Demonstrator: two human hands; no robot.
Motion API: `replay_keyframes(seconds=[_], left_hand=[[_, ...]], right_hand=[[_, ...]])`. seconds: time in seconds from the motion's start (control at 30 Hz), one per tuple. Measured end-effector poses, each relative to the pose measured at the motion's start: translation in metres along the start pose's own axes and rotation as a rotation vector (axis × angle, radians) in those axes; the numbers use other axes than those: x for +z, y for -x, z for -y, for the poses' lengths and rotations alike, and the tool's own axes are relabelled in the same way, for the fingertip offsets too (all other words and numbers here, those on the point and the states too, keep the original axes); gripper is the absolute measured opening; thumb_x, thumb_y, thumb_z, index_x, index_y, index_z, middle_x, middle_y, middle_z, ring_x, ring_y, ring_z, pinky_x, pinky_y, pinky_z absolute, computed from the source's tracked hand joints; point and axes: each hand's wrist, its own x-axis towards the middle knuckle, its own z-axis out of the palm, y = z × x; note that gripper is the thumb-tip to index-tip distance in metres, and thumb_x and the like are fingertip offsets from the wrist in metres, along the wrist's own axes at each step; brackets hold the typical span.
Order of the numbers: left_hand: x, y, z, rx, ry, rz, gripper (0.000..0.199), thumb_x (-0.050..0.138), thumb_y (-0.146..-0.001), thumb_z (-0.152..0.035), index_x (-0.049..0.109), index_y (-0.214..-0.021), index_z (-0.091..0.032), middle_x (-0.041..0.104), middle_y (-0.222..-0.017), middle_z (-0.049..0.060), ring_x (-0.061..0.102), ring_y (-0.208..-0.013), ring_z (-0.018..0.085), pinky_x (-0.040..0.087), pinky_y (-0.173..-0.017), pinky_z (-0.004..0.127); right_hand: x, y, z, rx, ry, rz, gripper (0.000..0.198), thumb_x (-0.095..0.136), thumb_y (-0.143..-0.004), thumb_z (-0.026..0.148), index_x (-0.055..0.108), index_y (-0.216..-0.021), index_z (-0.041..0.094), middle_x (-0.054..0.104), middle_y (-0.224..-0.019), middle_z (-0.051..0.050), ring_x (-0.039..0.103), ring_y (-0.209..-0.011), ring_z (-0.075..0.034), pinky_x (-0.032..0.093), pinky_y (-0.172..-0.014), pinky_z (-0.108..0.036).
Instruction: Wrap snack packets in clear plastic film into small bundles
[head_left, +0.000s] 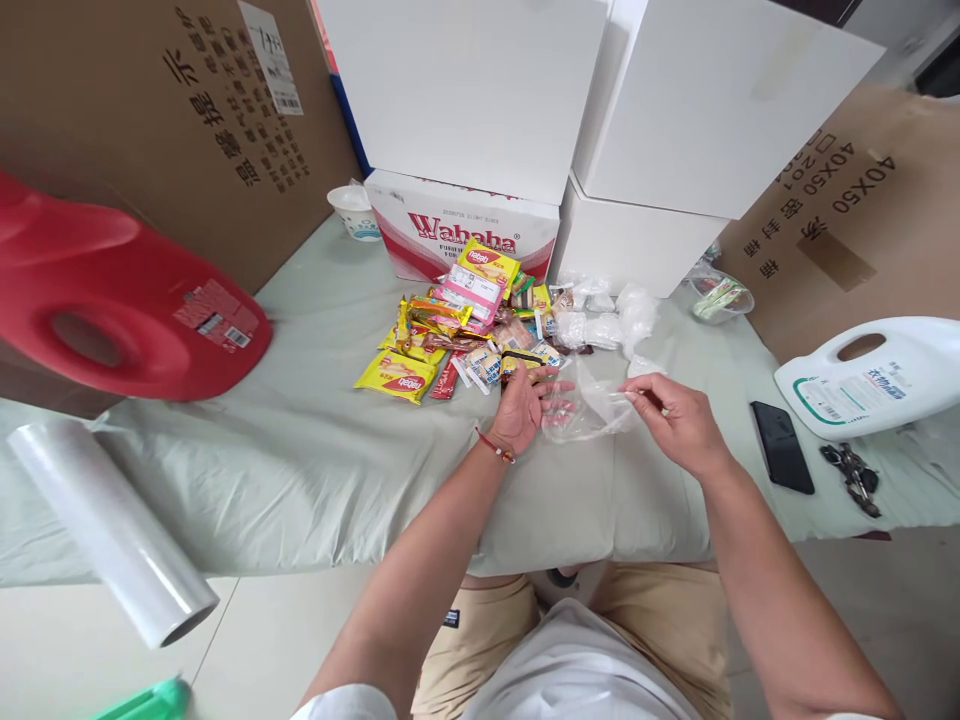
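A clear plastic bag (592, 405) hangs between my two hands above the cloth. My right hand (667, 415) pinches its edge between thumb and fingertips. Palm up, my left hand (521, 408) has its fingers spread, and some fingertips show through the thin plastic. Just beyond the left hand lies a heap of wrapped snacks, with a yellow packet (399, 376) at its near left and a pink packet (471, 292) higher up. Several knotted clear bags with whitish contents (600, 325) sit to the right of the heap.
Behind the snacks stands a red and white carton (465, 225) beneath white boxes (472, 90). A red jug (127, 300) and a plastic film roll (112, 535) are at left. On the right are a phone (782, 447), keys (853, 475), a white jug (885, 375) and a clear bowl (718, 298).
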Motion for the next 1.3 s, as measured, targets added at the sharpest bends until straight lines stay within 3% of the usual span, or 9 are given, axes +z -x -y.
replay_keyframes(seconds=[0.17, 0.27, 0.37, 0.6, 0.73, 0.9, 1.1, 1.2, 1.3], left_hand=[[0.001, -0.005, 0.019, 0.021, -0.281, -0.06, 0.054, 0.095, -0.051, -0.031, 0.062, -0.092, -0.018, 0.066, -0.085, -0.001, 0.065, -0.063, 0.012, 0.051, -0.058, 0.024], [0.0, -0.009, 0.027, 0.104, -0.306, -0.136, 0.043, 0.089, -0.061, -0.036, 0.056, -0.082, -0.019, 0.055, -0.063, -0.007, 0.045, -0.045, 0.005, 0.034, -0.044, 0.019], [-0.002, -0.013, 0.03, 0.165, -0.305, -0.197, 0.039, 0.081, -0.073, -0.044, 0.051, -0.084, -0.021, 0.047, -0.057, -0.011, 0.037, -0.041, 0.004, 0.025, -0.041, 0.019], [0.001, -0.013, 0.032, 0.233, -0.318, -0.241, 0.043, 0.076, -0.079, -0.054, 0.046, -0.085, -0.023, 0.035, -0.051, -0.014, 0.027, -0.038, 0.004, 0.022, -0.04, 0.019], [0.004, -0.011, 0.031, 0.207, -0.337, -0.216, 0.045, 0.075, -0.078, -0.057, 0.046, -0.082, -0.023, 0.033, -0.049, -0.015, 0.024, -0.037, 0.004, 0.02, -0.039, 0.019], [0.009, -0.007, 0.028, 0.165, -0.356, -0.224, 0.047, 0.081, -0.073, -0.053, 0.046, -0.078, -0.021, 0.038, -0.054, -0.014, 0.028, -0.037, 0.002, 0.02, -0.038, 0.018], [0.029, 0.032, 0.005, -0.004, -0.474, -0.087, 0.052, 0.084, -0.067, -0.058, 0.05, -0.079, -0.021, 0.038, -0.051, -0.014, 0.028, -0.033, 0.002, 0.02, -0.034, 0.019], [0.038, 0.066, -0.012, -0.11, -0.459, -0.073, 0.053, 0.082, -0.07, -0.062, 0.05, -0.077, -0.02, 0.032, -0.052, -0.014, 0.024, -0.035, 0.001, 0.02, -0.034, 0.017], [0.036, 0.103, -0.02, -0.243, -0.424, -0.197, 0.055, 0.081, -0.07, -0.065, 0.05, -0.078, -0.02, 0.029, -0.052, -0.013, 0.021, -0.036, 0.001, 0.017, -0.034, 0.017]], right_hand=[[0.014, 0.022, 0.002, -0.115, 0.138, -0.015, 0.025, 0.047, -0.102, 0.033, 0.071, -0.1, 0.027, 0.074, -0.11, -0.008, 0.069, -0.096, -0.024, 0.053, -0.085, -0.038], [0.024, 0.047, -0.003, -0.101, 0.243, -0.215, 0.021, 0.052, -0.101, 0.029, 0.072, -0.097, 0.027, 0.071, -0.122, -0.01, 0.069, -0.082, -0.02, 0.054, -0.076, -0.036], [0.032, 0.08, -0.009, -0.106, 0.346, -0.386, 0.015, 0.058, -0.097, 0.025, 0.073, -0.098, 0.028, 0.072, -0.106, -0.009, 0.069, -0.08, -0.02, 0.055, -0.073, -0.034], [0.033, 0.141, -0.017, -0.112, 0.329, -0.463, 0.02, 0.065, -0.093, 0.013, 0.07, -0.107, 0.026, 0.067, -0.1, -0.006, 0.068, -0.084, -0.017, 0.056, -0.071, -0.029], [0.02, 0.147, -0.018, 0.146, 0.072, -0.497, 0.005, 0.07, -0.091, 0.023, 0.071, -0.097, 0.022, 0.066, -0.099, -0.005, 0.063, -0.08, -0.015, 0.05, -0.063, -0.027], [0.004, 0.135, -0.021, 0.541, -0.616, -0.61, 0.021, 0.08, -0.083, 0.037, 0.068, -0.09, 0.02, 0.056, -0.073, 0.002, 0.041, -0.055, -0.007, 0.032, -0.046, -0.021], [-0.028, 0.118, -0.032, 0.639, -0.856, -0.748, 0.031, 0.091, -0.064, 0.031, 0.068, -0.08, 0.019, 0.061, -0.079, 0.0, 0.04, -0.056, -0.005, 0.03, -0.044, -0.016], [-0.039, 0.115, -0.046, 0.665, -0.895, -0.674, 0.033, 0.093, -0.06, 0.03, 0.068, -0.078, 0.019, 0.06, -0.078, 0.001, 0.039, -0.056, -0.005, 0.028, -0.043, -0.015], [-0.036, 0.111, -0.061, 0.727, -0.881, -0.551, 0.034, 0.094, -0.058, 0.033, 0.069, -0.078, 0.02, 0.058, -0.076, 0.001, 0.038, -0.055, -0.005, 0.027, -0.042, -0.015]])
